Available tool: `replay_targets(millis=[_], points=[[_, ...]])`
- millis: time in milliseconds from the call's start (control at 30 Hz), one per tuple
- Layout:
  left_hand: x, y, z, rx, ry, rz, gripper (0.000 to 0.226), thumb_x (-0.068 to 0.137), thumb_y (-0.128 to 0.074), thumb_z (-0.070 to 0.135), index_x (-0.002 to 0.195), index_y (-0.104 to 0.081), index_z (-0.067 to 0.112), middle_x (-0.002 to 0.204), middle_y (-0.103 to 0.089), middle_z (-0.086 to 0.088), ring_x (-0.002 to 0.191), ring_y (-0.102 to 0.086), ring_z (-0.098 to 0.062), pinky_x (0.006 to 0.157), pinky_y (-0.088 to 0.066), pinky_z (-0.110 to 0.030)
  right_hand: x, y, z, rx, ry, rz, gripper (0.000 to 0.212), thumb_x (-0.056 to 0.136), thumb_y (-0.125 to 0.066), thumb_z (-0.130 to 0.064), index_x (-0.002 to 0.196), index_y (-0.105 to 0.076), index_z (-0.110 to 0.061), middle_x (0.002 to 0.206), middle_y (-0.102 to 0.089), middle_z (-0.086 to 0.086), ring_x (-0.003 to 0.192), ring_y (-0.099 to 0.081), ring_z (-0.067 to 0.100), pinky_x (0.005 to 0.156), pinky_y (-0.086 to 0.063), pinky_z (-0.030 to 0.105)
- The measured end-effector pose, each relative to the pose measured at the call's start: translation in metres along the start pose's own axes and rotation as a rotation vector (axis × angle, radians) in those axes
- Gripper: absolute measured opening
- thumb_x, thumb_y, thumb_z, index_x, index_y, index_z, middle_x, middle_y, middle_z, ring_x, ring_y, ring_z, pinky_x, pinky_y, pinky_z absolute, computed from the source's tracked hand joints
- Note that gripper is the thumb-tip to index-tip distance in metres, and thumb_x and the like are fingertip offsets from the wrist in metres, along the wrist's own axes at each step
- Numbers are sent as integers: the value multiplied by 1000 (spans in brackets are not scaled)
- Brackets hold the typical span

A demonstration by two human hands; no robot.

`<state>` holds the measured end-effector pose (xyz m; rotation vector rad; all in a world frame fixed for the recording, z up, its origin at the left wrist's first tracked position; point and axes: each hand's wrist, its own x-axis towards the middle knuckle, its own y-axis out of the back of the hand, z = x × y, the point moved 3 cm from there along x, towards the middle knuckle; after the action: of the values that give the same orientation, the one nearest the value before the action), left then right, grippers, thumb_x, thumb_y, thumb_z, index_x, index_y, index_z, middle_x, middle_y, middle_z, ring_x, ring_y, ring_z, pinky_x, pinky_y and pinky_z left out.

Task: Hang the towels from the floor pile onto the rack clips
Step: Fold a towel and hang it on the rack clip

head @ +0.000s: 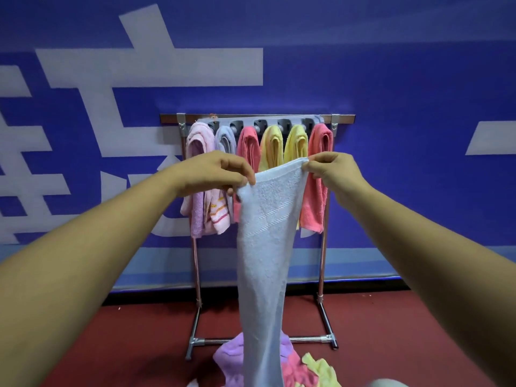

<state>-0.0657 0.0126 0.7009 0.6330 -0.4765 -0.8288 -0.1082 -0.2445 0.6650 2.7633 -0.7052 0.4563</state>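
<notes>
A long light blue towel (265,247) hangs straight down in front of me. My left hand (220,171) pinches its upper left corner and my right hand (332,170) pinches its upper right corner, holding the top edge stretched level. Behind it stands a metal rack (323,261) whose grey clip bar (259,122) holds several towels: pink (196,146), pale blue, coral (247,143), two yellow (272,143) and another coral (319,141). The floor pile (304,370) of purple, pink and yellow towels lies at the rack's foot, partly hidden by the held towel.
A blue wall with large white shapes (150,68) rises directly behind the rack. The floor (391,331) is dark red. The rack's base bar (307,338) and feet sit just beyond the pile.
</notes>
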Motion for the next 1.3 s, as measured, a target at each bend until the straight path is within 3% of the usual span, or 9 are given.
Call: replay_targets(millis=[167,333,433,567,633,767,900,1133,1300], points=[[0,-2,-1,84,-19,-67,31,97,-53,-3,121,-63,14,112,-73,-5,107,-65,-10,95,-52,-29,0,4,6,21,-46,10,7,83,-77,-13,85,-75,-6,82,-61,14,77,-48,23,67,-41,35],[1,-4,-4,263,-42,65,13,95,-64,19,106,-71,23,97,-74,9,95,-68,-5,93,-50,-26,-2,3,7,-16,-61,-16,6,84,-78,-15,86,-76,-10,90,-70,13,79,-58,20,68,-47,30],[3,-8,-2,206,-77,117,11,91,-69,29,100,-73,24,96,-73,7,93,-67,-7,90,-51,-27,-5,-1,5,-19,-56,-30,11,85,-77,-15,91,-76,-6,77,-64,2,68,-53,12,59,-42,23],[7,-13,13,200,-167,203,16,86,-72,30,96,-75,18,103,-58,10,94,-56,2,83,-41,-10,-8,-10,1,30,-52,-97,13,85,-76,-11,91,-74,0,56,-56,-10,52,-44,9,49,-38,23],[7,-18,21,162,-188,216,16,88,-72,24,98,-75,12,110,-62,3,102,-58,-3,86,-43,-9,-12,-17,-3,85,-52,-151,8,84,-77,-10,87,-75,-2,58,-56,-7,52,-44,9,51,-40,25],[13,-23,26,193,-123,339,15,87,-73,31,91,-75,17,102,-67,-5,99,-60,-19,85,-48,-30,-25,-30,-16,208,-68,-277,3,84,-77,-8,82,-75,-9,66,-62,-2,58,-50,10,57,-46,24],[21,-21,26,228,-113,487,9,86,-74,31,84,-73,23,93,-56,9,91,-56,-5,77,-41,-17,-33,-39,-25,416,-106,-390,6,88,-71,-2,82,-73,-4,74,-70,7,62,-58,16,64,-51,27],[24,-18,20,114,-88,426,14,89,-71,22,90,-73,8,83,-70,-8,74,-59,-6,73,-47,-24,-35,-41,-29,533,-64,-449,10,91,-64,2,98,-68,8,78,-69,14,66,-65,18,67,-57,25],[23,-20,18,126,-85,392,14,88,-72,28,88,-74,14,87,-72,-2,80,-63,-5,78,-49,-24,-34,-38,-25,263,80,-407,3,88,-72,-2,90,-72,1,79,-67,11,68,-60,17,63,-52,26]])
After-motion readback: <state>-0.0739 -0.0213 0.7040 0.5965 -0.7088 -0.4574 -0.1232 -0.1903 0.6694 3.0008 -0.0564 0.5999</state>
